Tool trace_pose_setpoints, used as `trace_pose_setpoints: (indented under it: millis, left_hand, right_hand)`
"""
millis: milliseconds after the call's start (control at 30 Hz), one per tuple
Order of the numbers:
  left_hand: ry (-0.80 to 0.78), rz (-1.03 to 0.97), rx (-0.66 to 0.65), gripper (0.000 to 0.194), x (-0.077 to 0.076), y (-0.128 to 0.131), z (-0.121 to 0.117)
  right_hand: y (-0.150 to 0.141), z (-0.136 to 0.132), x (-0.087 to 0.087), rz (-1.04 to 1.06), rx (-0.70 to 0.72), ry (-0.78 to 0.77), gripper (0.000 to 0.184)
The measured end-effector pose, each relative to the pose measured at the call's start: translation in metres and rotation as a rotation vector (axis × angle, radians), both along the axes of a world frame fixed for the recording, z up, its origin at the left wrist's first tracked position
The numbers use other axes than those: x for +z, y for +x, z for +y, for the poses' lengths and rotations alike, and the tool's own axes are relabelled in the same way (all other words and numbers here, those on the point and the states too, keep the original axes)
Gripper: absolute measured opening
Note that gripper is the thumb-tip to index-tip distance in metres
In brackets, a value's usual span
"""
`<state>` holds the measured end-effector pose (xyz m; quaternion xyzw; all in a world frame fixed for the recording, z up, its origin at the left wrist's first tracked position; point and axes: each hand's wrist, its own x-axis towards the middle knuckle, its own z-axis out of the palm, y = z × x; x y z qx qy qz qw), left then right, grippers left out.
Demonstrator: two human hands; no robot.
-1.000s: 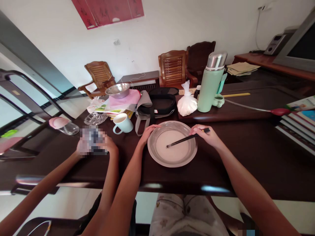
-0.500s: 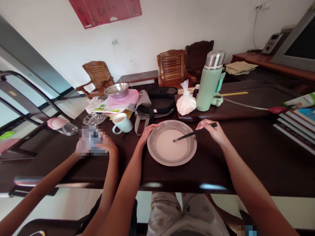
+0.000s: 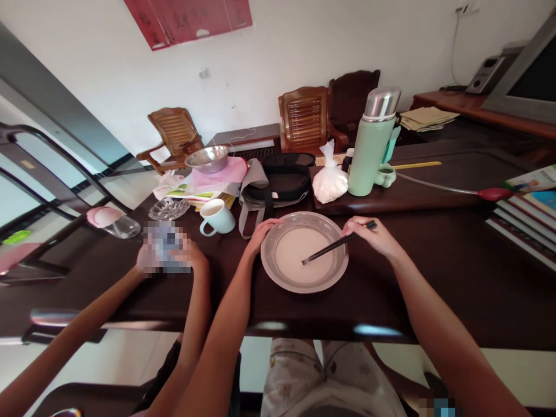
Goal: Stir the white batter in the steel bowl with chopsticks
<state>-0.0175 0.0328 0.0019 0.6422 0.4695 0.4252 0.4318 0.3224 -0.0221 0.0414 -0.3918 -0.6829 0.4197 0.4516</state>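
Note:
A shallow metal basin (image 3: 269, 273) of milky white liquid (image 3: 299, 246) stands on the dark table. My left hand (image 3: 262, 236) is closed on its left rim, fingers over the edge. My right hand (image 3: 367, 231), beyond the right rim, is closed around black chopsticks (image 3: 330, 247). They slant down to the left, and their tips reach the liquid near the middle of the basin. Behind the basin sits a knotted clear bag of white powder (image 3: 330, 182). A pale blue mug (image 3: 218, 217) stands to the left of my left hand.
At left, another person's hands (image 3: 167, 249) hold a blurred-out object. Near them are a glass ashtray (image 3: 168, 209) and a pink-topped bottle (image 3: 115, 223). Farther back are a steel bowl (image 3: 207, 160), a black-and-grey bag (image 3: 284, 184) and a green thermos (image 3: 372, 147). Books (image 3: 525, 226) lie at right.
My right hand has turned the chopsticks, and their tips have moved slightly toward me and left through the liquid. My left hand stays on the basin rim.

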Motion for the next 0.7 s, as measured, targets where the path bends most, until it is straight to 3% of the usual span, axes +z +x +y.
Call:
trace_pose_setpoints:
  millis: [67, 233, 400, 567, 633, 700]
  left_hand:
    - [0.016, 0.007, -0.031, 0.026, -0.002, -0.001, 0.001]
    - [0.008, 0.008, -0.038, 0.027, -0.006, -0.005, 0.003]
    - [0.028, 0.03, -0.056, 0.027, -0.009, -0.007, 0.006]
    - [0.067, 0.056, -0.083, 0.029, -0.011, -0.002, 0.009]
    - [0.074, 0.069, -0.086, 0.037, -0.007, -0.018, 0.003]
    - [0.096, 0.069, -0.063, 0.052, -0.002, -0.054, -0.007]
  right_hand:
    - [-0.001, -0.001, 0.0, -0.017, 0.044, 0.01, 0.033]
    - [0.002, -0.001, 0.002, 0.028, -0.108, 0.008, 0.035]
    - [-0.002, -0.002, 0.003, -0.01, 0.013, 0.012, 0.035]
    - [0.003, 0.001, 0.002, 0.017, -0.166, 0.032, 0.036]
    - [0.004, 0.0, 0.002, 0.017, -0.12, 0.003, 0.037]
    - [0.0, -0.002, 0.003, -0.005, -0.019, -0.008, 0.036]
